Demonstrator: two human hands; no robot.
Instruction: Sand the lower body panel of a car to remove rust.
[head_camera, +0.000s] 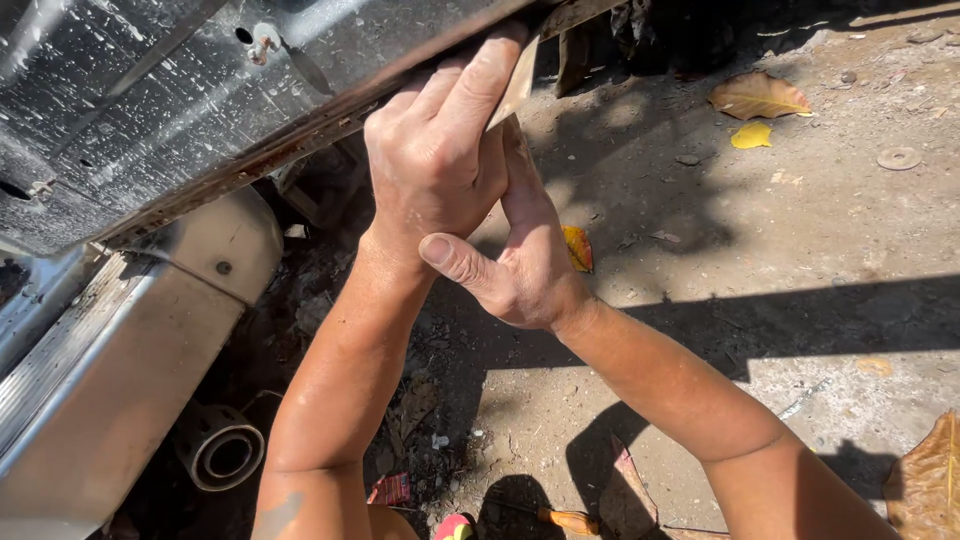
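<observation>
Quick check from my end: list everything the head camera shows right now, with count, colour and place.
metal panel: one, grey, scuffed, upper left
flat blade: one, pale tan, against the panel's rusty edge
bumper-like part: one, silver, lower left
pipe end: one, pale ring, bottom left
dry leaves: several, yellow-brown, on the ground
washer: one, grey, far right
screwdriver: one, orange handle, bottom centre
left hand: gripping the blade
right hand: bracing under the left hand

Two hands (440, 150) (525, 265) on one thin blade (517, 80). Four fallen leaves (758, 95) (one tucked behind the wrist). One washer (898, 158), far right.
</observation>
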